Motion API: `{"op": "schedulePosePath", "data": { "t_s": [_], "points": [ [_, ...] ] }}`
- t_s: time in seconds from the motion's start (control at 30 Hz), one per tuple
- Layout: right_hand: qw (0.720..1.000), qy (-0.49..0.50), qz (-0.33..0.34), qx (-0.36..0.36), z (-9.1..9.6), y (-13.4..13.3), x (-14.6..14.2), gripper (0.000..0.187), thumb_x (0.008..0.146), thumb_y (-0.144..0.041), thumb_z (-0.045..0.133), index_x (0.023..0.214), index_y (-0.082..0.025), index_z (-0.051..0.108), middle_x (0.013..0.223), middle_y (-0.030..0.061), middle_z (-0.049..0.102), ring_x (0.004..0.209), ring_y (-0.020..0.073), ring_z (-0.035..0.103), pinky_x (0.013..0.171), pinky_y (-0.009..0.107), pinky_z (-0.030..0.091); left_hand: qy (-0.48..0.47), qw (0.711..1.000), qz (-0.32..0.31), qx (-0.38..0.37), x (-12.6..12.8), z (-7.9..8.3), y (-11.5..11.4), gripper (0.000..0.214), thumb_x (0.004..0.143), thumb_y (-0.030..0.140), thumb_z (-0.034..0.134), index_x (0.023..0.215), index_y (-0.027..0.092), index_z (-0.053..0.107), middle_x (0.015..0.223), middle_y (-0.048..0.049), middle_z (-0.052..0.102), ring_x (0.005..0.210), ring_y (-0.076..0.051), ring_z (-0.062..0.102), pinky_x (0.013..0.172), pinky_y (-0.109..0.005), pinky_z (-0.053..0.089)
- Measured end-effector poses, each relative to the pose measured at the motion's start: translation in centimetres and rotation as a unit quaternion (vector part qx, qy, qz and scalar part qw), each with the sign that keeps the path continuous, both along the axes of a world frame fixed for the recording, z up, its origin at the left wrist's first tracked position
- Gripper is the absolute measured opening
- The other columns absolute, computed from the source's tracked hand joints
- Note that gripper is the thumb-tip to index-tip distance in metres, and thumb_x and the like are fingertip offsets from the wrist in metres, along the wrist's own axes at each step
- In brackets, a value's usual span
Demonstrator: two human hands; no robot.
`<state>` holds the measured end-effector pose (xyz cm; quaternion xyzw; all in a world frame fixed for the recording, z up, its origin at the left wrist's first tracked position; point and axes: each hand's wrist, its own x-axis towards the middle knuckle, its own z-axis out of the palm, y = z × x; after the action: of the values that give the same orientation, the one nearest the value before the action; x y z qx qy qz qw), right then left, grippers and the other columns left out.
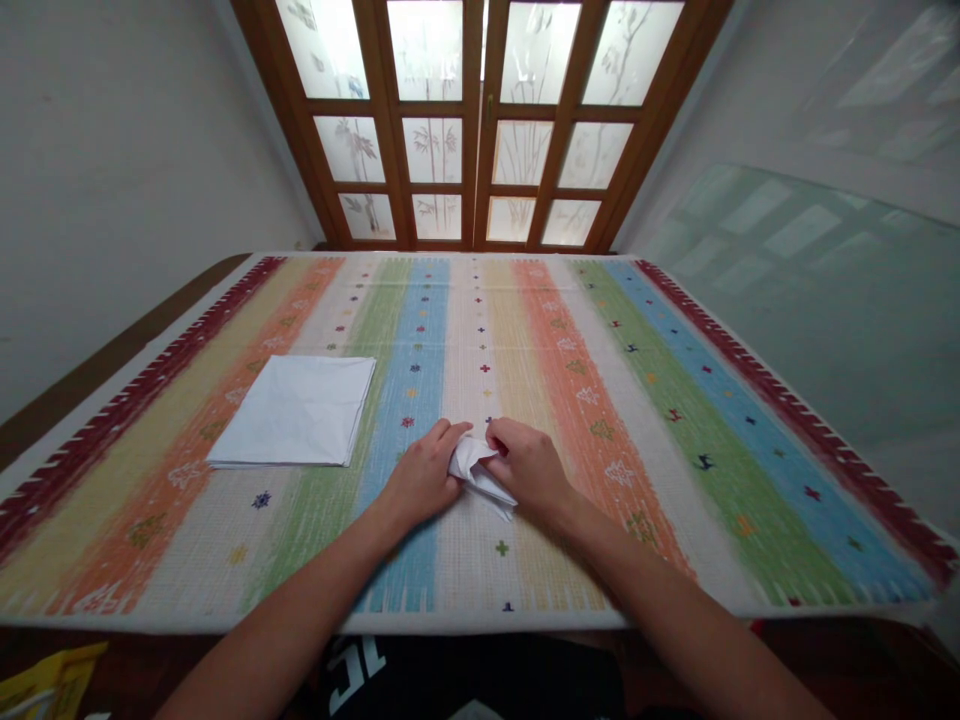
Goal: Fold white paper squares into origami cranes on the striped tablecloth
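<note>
Between my two hands, near the front middle of the table, is a small bundle of folded white paper [484, 470]. My left hand [427, 470] is closed around its left side, with the fingertips partly hidden behind it. From the other side my right hand [529, 465] pinches its upper right part, fingers curled. The lower end of the folded paper sticks out between the hands in several layers. Off to the left of my left hand lies a flat stack of white square sheets [292, 410], lightly creased.
A striped, multicoloured cloth [600, 370] covers the table. Past its far edge stand wooden doors [476, 180] with frosted panes. A glass panel [810, 320] leans along the right wall. At lower left, below the table edge, is a yellow item [56, 680].
</note>
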<state>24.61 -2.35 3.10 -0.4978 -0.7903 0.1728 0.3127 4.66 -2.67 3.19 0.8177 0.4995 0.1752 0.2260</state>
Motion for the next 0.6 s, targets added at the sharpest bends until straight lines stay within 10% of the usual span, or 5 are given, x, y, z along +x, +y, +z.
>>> {"op": "schedulePosePath", "data": {
  "t_s": [0.27, 0.6],
  "points": [
    [0.999, -0.023, -0.022, -0.044, 0.18, -0.32, -0.17, 0.020, 0.079, -0.012, 0.063, 0.071, -0.022, 0.047, 0.066, -0.0032, 0.053, 0.060, 0.0136, 0.043, 0.062, 0.028, 0.025, 0.049, 0.998, -0.027, -0.003, 0.29, -0.06, -0.38, 0.069, 0.088, 0.014, 0.055, 0.156, 0.021, 0.047, 0.123, -0.0110, 0.057, 0.104, -0.028, 0.068, 0.091, -0.043, 0.062],
    [0.993, 0.026, 0.070, -0.097, 0.92, -0.61, 0.24, 0.043, 0.080, -0.013, 0.061, 0.121, -0.021, 0.061, 0.087, 0.0021, 0.071, 0.071, 0.0176, 0.061, 0.068, 0.028, 0.040, 0.032, 0.999, -0.023, 0.006, 0.11, -0.40, -0.26, 0.075, 0.087, 0.009, 0.050, 0.159, 0.023, 0.037, 0.126, -0.0106, 0.052, 0.115, -0.027, 0.061, 0.101, -0.045, 0.059]
  ]
}}
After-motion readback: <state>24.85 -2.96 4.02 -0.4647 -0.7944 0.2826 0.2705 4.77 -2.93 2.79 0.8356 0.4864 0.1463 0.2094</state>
